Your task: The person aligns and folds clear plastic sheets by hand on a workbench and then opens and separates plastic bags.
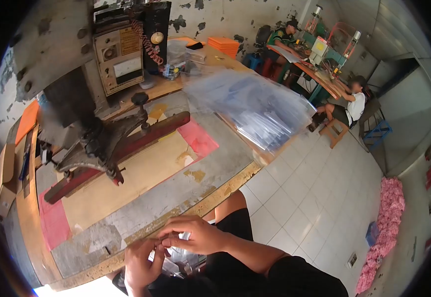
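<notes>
My left hand [143, 262] and my right hand [193, 235] meet over my lap, just off the front edge of the worktable. Both have their fingertips pinched together on clear plastic [183, 257], which shows between and below them; its exact shape is hard to make out. Just beyond the hands, the metal tabletop [161, 203] carries a tan board [126, 180] with pink-red ends. Above that board stands a press head with a long dark red bar [163, 131].
A pile of clear plastic sheets [270, 114] lies at the table's right. Behind the press are a control box [119, 62] and an orange stack [223, 46]. Two people sit at another bench [319, 74], near a wooden stool [334, 131]. A pink bundle [383, 227] lies along the right wall.
</notes>
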The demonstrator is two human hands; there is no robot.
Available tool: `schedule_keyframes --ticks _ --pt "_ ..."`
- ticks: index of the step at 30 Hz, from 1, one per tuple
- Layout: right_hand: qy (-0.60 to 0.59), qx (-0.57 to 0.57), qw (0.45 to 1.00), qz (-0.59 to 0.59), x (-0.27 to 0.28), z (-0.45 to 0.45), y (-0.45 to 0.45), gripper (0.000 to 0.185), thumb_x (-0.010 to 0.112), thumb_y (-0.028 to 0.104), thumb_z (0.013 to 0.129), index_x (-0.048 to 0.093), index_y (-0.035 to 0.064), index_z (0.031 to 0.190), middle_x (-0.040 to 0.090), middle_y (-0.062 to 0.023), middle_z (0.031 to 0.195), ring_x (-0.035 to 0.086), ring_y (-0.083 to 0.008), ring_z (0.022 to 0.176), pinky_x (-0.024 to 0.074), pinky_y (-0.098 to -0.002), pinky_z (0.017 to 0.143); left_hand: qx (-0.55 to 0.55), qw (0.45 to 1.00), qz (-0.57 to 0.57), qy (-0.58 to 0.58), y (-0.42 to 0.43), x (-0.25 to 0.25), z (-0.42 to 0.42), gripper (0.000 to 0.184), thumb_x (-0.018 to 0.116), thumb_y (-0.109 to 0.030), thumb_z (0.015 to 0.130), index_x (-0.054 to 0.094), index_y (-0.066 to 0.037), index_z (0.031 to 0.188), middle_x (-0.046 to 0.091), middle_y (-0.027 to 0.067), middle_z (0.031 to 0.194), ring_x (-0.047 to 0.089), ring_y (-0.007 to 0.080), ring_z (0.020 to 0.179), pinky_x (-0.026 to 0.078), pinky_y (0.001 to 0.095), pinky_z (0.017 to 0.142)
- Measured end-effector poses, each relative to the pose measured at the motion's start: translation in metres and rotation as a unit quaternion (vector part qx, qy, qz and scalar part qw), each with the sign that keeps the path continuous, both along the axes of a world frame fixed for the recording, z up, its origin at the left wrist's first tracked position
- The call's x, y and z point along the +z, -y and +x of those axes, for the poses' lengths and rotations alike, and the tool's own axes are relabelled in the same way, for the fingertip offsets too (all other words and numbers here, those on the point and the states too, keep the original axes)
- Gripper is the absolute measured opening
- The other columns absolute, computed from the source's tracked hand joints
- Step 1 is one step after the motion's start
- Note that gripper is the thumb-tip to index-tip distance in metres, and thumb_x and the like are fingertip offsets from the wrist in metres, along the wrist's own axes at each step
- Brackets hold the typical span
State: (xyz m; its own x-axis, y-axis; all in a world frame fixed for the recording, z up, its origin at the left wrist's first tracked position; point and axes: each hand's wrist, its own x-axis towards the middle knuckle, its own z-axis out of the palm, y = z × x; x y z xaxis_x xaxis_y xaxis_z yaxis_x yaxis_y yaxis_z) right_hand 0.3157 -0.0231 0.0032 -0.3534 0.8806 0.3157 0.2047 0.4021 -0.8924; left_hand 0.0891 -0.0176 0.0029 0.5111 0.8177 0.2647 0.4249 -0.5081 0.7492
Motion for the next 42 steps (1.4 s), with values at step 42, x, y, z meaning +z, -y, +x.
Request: schedule_keyframes --ticks 42 --pt "-0.015 0.033 0.997 -0.063 0.004 0.004 -0.011 0.023 0.074 0.022 0.099 0.07 0.004 0.114 0.072 -0.0081 0.102 0.074 -0.0231 0.091 0.0582 -0.0333 0.076 -0.005 0.998 -0.069 -0.003 -0.003 -0.008 -0.007 0.024 0.059 -0.018 0.107 0.073 0.002 0.112 0.075 0.0143 0.086 0.071 0.0237 0.075 0.056 0.0349 0.067"
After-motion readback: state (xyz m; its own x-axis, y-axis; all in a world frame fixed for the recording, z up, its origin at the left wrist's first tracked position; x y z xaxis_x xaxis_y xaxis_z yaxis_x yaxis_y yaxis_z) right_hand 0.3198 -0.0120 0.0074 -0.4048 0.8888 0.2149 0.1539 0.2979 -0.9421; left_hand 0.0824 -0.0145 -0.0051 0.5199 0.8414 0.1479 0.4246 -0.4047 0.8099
